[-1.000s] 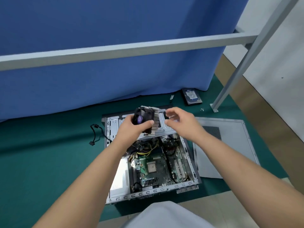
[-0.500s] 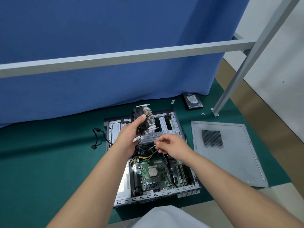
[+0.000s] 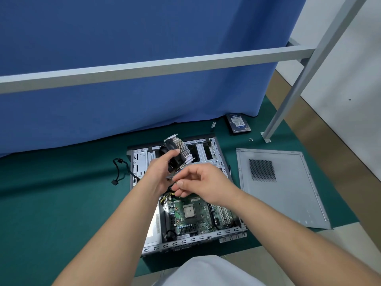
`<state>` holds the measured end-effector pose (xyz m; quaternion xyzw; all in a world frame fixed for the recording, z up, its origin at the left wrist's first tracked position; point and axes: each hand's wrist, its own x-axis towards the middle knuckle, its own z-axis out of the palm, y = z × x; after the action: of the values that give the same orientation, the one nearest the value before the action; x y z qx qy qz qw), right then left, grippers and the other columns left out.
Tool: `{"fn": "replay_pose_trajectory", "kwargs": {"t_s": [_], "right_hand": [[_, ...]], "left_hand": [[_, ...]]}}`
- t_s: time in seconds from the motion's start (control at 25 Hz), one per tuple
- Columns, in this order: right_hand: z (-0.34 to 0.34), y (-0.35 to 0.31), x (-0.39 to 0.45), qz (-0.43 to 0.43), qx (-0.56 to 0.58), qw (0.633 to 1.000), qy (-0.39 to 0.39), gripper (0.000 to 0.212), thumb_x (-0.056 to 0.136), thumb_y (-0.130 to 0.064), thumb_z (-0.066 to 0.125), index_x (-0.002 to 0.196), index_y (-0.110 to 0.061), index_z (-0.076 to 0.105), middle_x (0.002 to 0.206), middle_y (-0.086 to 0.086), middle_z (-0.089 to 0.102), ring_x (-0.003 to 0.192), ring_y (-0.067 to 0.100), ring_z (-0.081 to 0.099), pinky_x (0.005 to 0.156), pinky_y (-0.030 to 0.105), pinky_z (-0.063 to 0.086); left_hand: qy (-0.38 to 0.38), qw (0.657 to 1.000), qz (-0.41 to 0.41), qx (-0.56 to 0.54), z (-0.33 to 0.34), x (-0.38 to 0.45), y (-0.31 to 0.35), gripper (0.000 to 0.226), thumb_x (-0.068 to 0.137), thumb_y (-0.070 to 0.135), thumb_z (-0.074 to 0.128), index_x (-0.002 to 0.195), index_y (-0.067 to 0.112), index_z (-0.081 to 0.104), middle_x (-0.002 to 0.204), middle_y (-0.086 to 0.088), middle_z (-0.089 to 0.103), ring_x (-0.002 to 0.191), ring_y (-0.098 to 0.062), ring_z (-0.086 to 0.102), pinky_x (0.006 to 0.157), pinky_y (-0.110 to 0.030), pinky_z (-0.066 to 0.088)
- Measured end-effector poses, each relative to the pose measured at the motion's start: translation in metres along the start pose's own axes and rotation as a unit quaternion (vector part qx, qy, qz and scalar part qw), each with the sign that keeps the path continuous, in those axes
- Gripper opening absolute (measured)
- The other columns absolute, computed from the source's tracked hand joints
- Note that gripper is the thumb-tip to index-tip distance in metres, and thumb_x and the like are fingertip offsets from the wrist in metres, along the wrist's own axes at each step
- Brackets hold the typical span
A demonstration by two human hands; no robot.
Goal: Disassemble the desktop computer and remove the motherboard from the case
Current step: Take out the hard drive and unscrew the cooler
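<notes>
While left hand (image 3: 159,174) holds one cooler (image 3: 177,152), one motherboard (image 3: 190,214) sits in one case (image 3: 142,162).

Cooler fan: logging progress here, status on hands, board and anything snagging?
Left hand grips cooler fan above case. Right hand pinches its wire. Motherboard still in case, cables attached.

The open grey computer case (image 3: 186,242) lies flat on its side on the green floor mat, with the green motherboard (image 3: 188,215) still inside, its square processor (image 3: 189,210) uncovered, while the finned cooler with black fan (image 3: 177,154) is lifted above it.
</notes>
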<state>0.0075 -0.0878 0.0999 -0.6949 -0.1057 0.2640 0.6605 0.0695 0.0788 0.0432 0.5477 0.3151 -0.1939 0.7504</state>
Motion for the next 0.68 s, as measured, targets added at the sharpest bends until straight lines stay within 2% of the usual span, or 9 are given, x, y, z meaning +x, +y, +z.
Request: {"fn": "replay_pose_trajectory", "kwargs": {"t_s": [0.04,0.12,0.16,0.28,0.32,0.44,0.52,0.68], "right_hand": [[-0.002,-0.006,0.001,-0.012,-0.014,1.000,0.013,0.012,0.098,-0.001,0.064,0.101,-0.011,0.071,0.091,0.011,0.078,0.086,0.024,0.076,0.075,0.027,0.060],[-0.012,-0.018,0.005,-0.025,-0.038,0.998,0.046,0.014,0.098,0.001,0.063,0.098,-0.011,0.071,0.086,0.010,0.078,0.080,0.021,0.076,0.072,0.025,0.060],[-0.020,-0.024,0.006,-0.026,-0.046,0.997,0.061,0.014,0.098,0.002,0.063,0.098,-0.010,0.070,0.084,0.010,0.078,0.078,0.020,0.075,0.070,0.025,0.059],[-0.043,-0.037,0.011,-0.015,-0.067,0.993,0.092,0.011,0.097,0.003,0.063,0.096,-0.006,0.070,0.080,0.009,0.077,0.073,0.019,0.074,0.067,0.026,0.059],[-0.050,-0.040,0.013,-0.011,-0.078,0.992,0.102,0.010,0.097,0.003,0.064,0.095,-0.004,0.070,0.078,0.009,0.077,0.070,0.018,0.073,0.066,0.026,0.059],[-0.069,-0.048,0.020,0.005,-0.151,0.982,0.117,0.007,0.096,0.000,0.066,0.094,-0.002,0.072,0.077,0.008,0.077,0.068,0.016,0.073,0.067,0.026,0.060],[-0.078,-0.052,0.026,0.016,-0.212,0.970,0.114,0.008,0.096,-0.003,0.066,0.093,-0.005,0.073,0.078,0.007,0.078,0.069,0.017,0.075,0.071,0.032,0.062],[-0.086,-0.058,0.039,0.016,-0.335,0.936,0.109,0.012,0.094,-0.008,0.065,0.088,-0.014,0.074,0.076,-0.002,0.077,0.068,0.011,0.075,0.071,0.032,0.063]], "left_hand": [[-0.008,1.000,-0.006,-0.007,0.000,0.001,-0.003,0.073,0.053,0.046,0.091,0.112,0.008,0.069,0.095,-0.012,0.073,0.083,-0.032,0.068,0.076,-0.046,0.057],[-0.019,1.000,0.002,-0.011,-0.001,0.000,-0.007,0.079,0.055,0.046,0.090,0.120,0.008,0.068,0.093,-0.011,0.073,0.074,-0.027,0.069,0.076,-0.043,0.056],[-0.021,1.000,0.008,-0.002,-0.002,-0.001,-0.009,0.084,0.054,0.048,0.090,0.126,0.011,0.066,0.096,-0.009,0.075,0.076,-0.024,0.071,0.076,-0.040,0.057],[-0.015,0.999,0.015,0.027,-0.001,-0.001,-0.015,0.097,0.052,0.051,0.091,0.135,0.018,0.054,0.127,-0.010,0.067,0.115,-0.029,0.066,0.076,-0.037,0.055],[-0.015,0.999,0.016,0.030,-0.001,-0.001,-0.016,0.096,0.054,0.051,0.092,0.134,0.018,0.052,0.130,-0.010,0.064,0.120,-0.031,0.062,0.078,-0.038,0.056],[-0.007,0.999,0.010,0.041,0.000,-0.003,-0.019,0.080,0.058,0.048,0.094,0.122,0.025,0.050,0.129,-0.007,0.061,0.119,-0.029,0.059,0.088,-0.041,0.059],[-0.003,0.998,0.017,0.067,0.000,-0.003,-0.020,0.076,0.059,0.048,0.094,0.117,0.028,0.049,0.127,-0.005,0.061,0.117,-0.027,0.060,0.089,-0.040,0.059],[-0.012,0.991,0.041,0.125,0.000,-0.005,-0.022,0.104,0.046,0.056,0.094,0.133,0.030,0.042,0.124,0.000,0.063,0.114,-0.022,0.063,0.085,-0.037,0.058]]}}
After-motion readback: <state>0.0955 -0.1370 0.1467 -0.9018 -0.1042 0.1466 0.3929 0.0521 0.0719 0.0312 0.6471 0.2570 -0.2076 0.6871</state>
